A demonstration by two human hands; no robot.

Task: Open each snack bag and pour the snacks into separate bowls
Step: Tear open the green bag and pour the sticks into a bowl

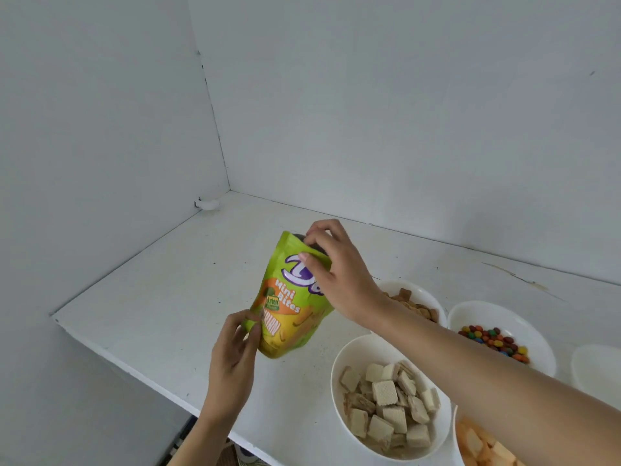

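Hands work a green and orange foil stand-up snack pouch [291, 297] over the white counter [168, 297], left of the bowls. Right hand [339, 274] grips the pouch's top edge, fingers [316, 235] curled over the mouth, thumb pressed on the front face. Left hand [235, 358] pinches the pouch's lower left edge between thumb and fingertips. Both hands closed on the pouch.

Pouch long axis runs near upright, top leaning slightly away and left, base just above or touching the counter; cannot tell which. Mouth looks dark, probably already open, not sure.

Key relation: pouch sits left of and behind the 4 filled bowls. White bowl of square wafer pieces [389, 398] is nearest, just right and toward the viewer. White bowl of brown biscuits [416, 304] lies under the right forearm, white bowl of coloured candy-coated chocolates [497, 334] further right, white bowl of pale orange pieces [477, 442] at the bottom edge. A seemingly empty white bowl [598, 368] shows at the far right edge, well apart from the pouch.

Judgement: the pouch needs to travel right across the filled bowls to the free one; right hand leads, left tips the base.
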